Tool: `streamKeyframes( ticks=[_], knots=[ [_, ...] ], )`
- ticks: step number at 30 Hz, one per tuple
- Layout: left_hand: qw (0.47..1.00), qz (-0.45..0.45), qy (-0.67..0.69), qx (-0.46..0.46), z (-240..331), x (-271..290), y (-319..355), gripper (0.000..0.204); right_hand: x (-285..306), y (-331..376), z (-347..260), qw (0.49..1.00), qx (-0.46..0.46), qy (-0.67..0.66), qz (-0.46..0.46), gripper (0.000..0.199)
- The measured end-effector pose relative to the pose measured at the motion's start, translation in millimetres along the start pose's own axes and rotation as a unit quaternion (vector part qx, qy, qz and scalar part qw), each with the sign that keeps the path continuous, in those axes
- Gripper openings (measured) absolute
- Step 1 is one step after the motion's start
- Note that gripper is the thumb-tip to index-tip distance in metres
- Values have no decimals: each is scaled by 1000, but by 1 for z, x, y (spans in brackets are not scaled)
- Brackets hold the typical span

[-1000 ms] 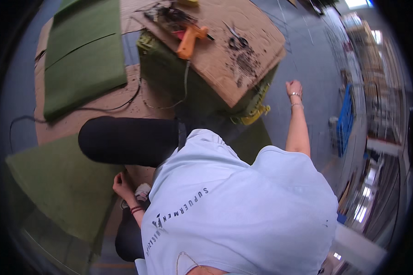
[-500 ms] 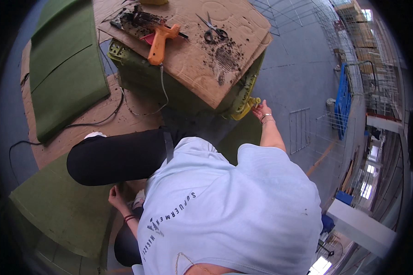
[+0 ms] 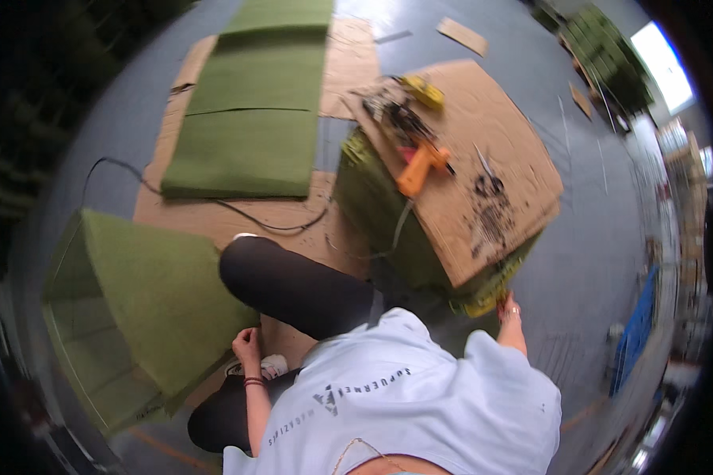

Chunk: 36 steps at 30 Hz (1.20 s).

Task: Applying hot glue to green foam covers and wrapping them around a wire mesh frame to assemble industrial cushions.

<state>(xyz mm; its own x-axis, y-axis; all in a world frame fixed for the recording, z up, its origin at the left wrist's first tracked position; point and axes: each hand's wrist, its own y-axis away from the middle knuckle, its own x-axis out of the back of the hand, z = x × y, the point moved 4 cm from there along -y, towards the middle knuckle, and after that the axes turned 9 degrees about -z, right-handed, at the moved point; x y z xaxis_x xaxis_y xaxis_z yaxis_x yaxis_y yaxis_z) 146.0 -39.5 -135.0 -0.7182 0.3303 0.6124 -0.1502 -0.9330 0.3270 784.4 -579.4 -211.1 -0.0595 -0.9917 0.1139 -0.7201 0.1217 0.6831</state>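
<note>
My left hand (image 3: 247, 347) has its fingers curled together beside the edge of a green felt-like open box (image 3: 150, 293) lying on its side at the left. What its fingertips hold, if anything, is hidden. My right hand (image 3: 510, 309) reaches out to yellow strip-like pieces (image 3: 487, 298) at the near right corner of another green box (image 3: 372, 210); its fingers are blurred there. Brown cardboard (image 3: 483, 103) covers that box. On the cardboard lie an orange glue gun (image 3: 421, 168), scissors (image 3: 489, 180) and dark crumbs.
A green panel (image 3: 249, 150) lies on floor cardboard (image 3: 348, 63) beyond my bent knee. A black cable (image 3: 269, 227) crosses the cardboard, and a thin pale cord hangs from the glue gun. A blue trolley (image 3: 635, 336) stands at the right; stacked green goods (image 3: 606, 55) stand far back.
My view has turned to the right, so the scene has shifted and more of the left green box shows. My right hand is now closer against the yellow pieces. The left hand stays by the green box.
</note>
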Motion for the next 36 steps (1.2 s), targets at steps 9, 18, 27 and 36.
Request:
streamKeyframes(
  ticks=[9,18,27,36],
  knots=[
    [996,61,54,-41,45,17,22,18,21,-30,-149,740,310,540,254,17],
    [933,143,-24,-329,256,83,60,16,-482,285,-264,708,413,72,-569,30],
    [862,279,-272,-323,330,133,82,72,-558,676,-10,394,-68,79,-913,29],
    [856,386,-35,-341,318,175,100,103,-445,665,21,302,-23,148,-941,96]
  ],
)
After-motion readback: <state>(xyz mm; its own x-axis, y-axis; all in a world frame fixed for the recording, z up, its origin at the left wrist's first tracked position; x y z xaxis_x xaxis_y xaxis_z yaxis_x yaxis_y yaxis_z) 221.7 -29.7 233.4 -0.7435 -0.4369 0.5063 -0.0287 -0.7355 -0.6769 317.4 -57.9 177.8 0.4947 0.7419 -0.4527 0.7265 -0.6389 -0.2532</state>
